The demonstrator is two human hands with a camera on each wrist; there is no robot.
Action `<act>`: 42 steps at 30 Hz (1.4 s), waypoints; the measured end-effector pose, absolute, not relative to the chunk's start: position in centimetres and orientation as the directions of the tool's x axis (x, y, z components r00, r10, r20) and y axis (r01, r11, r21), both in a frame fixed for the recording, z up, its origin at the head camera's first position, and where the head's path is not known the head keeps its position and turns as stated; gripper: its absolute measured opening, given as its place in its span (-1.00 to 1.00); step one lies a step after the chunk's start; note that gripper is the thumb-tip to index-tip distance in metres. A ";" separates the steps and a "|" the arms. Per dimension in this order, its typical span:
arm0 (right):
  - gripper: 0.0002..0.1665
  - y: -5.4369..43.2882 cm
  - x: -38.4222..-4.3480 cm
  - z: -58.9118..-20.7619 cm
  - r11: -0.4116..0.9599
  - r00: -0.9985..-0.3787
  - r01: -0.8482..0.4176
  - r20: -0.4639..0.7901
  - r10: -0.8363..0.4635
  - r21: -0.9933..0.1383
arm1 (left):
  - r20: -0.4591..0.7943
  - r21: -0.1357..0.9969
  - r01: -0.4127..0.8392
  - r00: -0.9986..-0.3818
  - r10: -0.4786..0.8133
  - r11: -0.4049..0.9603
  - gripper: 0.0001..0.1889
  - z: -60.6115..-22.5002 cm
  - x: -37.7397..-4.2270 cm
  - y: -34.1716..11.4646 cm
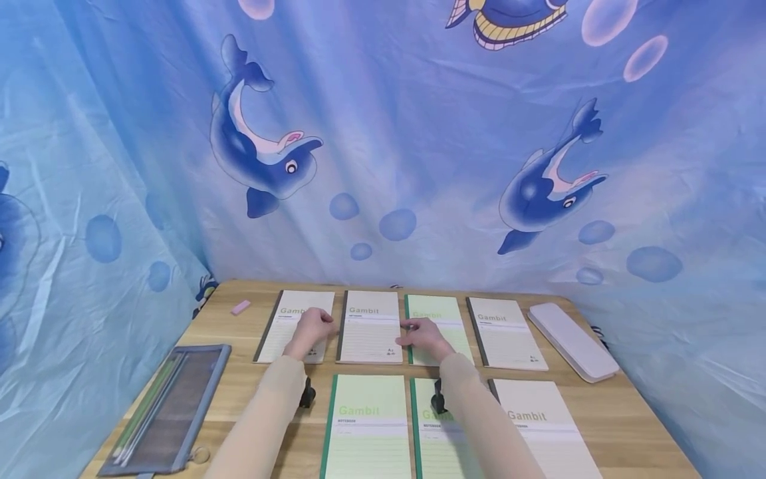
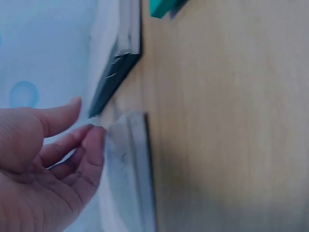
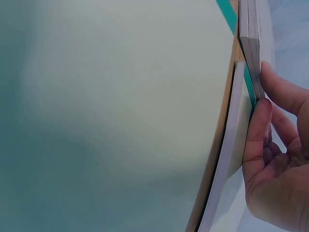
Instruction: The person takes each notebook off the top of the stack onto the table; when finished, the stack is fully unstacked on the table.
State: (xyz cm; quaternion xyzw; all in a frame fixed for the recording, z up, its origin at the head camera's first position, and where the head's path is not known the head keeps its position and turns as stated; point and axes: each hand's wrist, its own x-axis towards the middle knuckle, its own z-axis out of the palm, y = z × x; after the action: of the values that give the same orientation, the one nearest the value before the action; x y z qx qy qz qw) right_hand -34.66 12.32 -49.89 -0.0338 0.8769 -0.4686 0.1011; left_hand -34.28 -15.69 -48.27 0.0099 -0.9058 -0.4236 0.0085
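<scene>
A white Gambit notebook with a dark spine lies between my two hands in the back row; the right wrist view shows it as a thick stack. My right hand reaches over a green notebook and touches the stack's right edge with thumb and fingertips. My left hand is over the right part of another white notebook, near the gap between the two. In the left wrist view, its thumb stands apart from the bent fingers, with nothing held; whether they touch a notebook is unclear.
Another white notebook and a white case lie to the right. Nearer me are two green notebooks and a white one. A mesh pencil pouch and pink eraser lie left. A blue curtain stands behind.
</scene>
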 end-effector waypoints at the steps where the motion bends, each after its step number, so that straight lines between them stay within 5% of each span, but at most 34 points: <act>1: -0.38 12.4 -34.6 -49.9 0.556 -0.977 0.032 -0.143 -0.156 -0.830 | 0.022 0.768 0.002 -1.000 -0.022 0.640 -0.81 -48.5 -34.6 -15.5; 7: -0.39 12.4 -34.4 -50.0 0.546 -0.974 0.007 -0.130 -0.187 -0.837 | 0.058 0.723 0.033 -0.998 -0.012 0.690 -0.64 -49.5 -36.2 -14.3; 29: -0.40 12.2 -35.3 -50.3 0.609 -0.984 0.036 -0.135 -0.117 -0.792 | -0.013 0.687 -0.037 -0.999 -0.040 0.726 -0.74 -49.1 -36.2 -12.8; 38: -0.40 12.2 -34.8 -49.9 0.643 -0.986 0.012 -0.117 -0.121 -0.766 | -0.048 0.674 -0.081 -0.997 -0.066 0.735 -0.52 -49.2 -36.3 -12.6; 42: -0.40 12.3 -34.6 -49.7 0.635 -0.986 0.004 -0.108 -0.125 -0.772 | -0.048 0.688 -0.090 -0.996 -0.078 0.721 -0.62 -48.9 -36.2 -12.7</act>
State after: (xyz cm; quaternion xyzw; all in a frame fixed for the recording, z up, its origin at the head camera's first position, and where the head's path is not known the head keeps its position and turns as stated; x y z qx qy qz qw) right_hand -34.61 12.30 -49.75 -0.0334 0.9010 -0.4259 0.0757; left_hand -36.17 -12.73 -48.89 0.0452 -0.9275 -0.3711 -0.0076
